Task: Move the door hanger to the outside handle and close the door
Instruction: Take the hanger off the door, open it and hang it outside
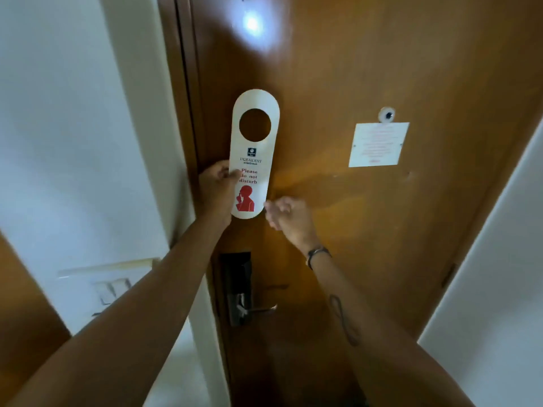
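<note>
A white door hanger (254, 142) with a round hole and red "Please do not disturb" print stands upright in front of the brown wooden door (382, 69). My left hand (216, 186) grips its left edge near the lettering. Just right of the hanger's bottom end, my right hand (286, 214) is loosely curled and blurred, its fingertips close to the hanger's lower corner; whether they touch it I cannot tell. Below both hands sits the dark lock plate (239, 286) with a metal lever handle (261, 309). The door appears closed against its frame.
A white notice plate (379, 144) hangs on the door under a peephole (386, 114). White walls flank the door on both sides. A switch panel (113, 289) is on the left wall beside the door frame (179, 83).
</note>
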